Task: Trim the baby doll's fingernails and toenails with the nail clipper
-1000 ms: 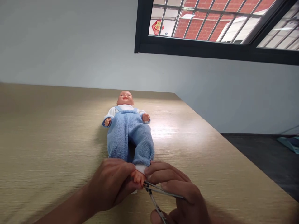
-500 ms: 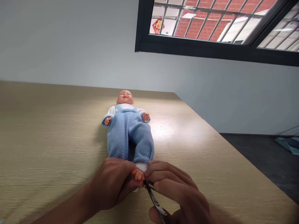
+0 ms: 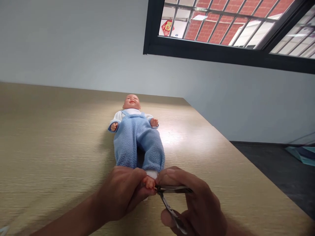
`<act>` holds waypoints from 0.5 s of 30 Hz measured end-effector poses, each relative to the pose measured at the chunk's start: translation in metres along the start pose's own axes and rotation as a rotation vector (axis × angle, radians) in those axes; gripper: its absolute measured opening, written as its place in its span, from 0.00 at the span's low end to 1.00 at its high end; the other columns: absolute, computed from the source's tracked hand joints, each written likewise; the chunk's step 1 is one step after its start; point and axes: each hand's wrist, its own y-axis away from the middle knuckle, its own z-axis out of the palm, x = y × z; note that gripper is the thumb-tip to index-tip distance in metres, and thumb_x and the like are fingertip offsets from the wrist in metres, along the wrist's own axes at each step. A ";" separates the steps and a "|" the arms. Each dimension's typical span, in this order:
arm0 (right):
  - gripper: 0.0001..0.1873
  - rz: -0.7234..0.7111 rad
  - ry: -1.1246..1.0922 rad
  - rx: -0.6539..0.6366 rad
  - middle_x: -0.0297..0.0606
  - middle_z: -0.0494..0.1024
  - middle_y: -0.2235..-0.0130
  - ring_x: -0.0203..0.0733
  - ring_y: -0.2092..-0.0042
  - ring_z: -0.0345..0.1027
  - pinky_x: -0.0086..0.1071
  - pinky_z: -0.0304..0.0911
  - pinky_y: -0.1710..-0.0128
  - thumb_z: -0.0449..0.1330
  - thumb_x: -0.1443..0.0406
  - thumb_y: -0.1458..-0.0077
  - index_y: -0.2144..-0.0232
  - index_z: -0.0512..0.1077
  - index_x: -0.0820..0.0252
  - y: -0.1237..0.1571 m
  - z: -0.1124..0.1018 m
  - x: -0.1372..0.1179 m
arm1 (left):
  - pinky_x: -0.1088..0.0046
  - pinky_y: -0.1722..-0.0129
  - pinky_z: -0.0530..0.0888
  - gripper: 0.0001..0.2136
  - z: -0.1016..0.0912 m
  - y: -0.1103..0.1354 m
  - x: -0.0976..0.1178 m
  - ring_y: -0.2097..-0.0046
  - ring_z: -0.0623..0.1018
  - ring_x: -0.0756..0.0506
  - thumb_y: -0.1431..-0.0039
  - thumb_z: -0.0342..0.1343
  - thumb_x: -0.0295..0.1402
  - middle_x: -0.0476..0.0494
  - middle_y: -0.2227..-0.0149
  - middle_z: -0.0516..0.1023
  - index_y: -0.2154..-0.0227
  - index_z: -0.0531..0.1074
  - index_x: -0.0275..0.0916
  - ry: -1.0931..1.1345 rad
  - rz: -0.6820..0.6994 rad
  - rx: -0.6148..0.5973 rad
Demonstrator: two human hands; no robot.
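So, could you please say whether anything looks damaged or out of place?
Nothing stands out: the plastic doll in blue fleece overalls lies face-up on the pale wood-grain table, and the right hand holds the metal hinged tool at the doll's foot.

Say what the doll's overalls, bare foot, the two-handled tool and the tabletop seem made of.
Overalls: fleece, matte, by the nubbly pile.
Foot: probably vinyl or similar plastic, smooth and moulded-looking.
Tool: likely metal, with light glints along it.
Tabletop: wood-look, satin; grain streaks and glare show, but veneer or laminate is unclear.

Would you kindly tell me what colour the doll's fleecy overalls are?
Light-blue fleecy overalls, shown in the head view.
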 end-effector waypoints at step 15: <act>0.20 0.013 -0.078 -0.012 0.40 0.80 0.59 0.44 0.58 0.77 0.35 0.75 0.59 0.59 0.57 0.35 0.45 0.64 0.57 0.000 0.007 0.000 | 0.79 0.78 0.62 0.17 0.001 0.001 -0.002 0.81 0.72 0.54 0.26 0.42 0.42 0.56 0.79 0.72 0.69 0.63 0.39 -0.027 0.007 -0.002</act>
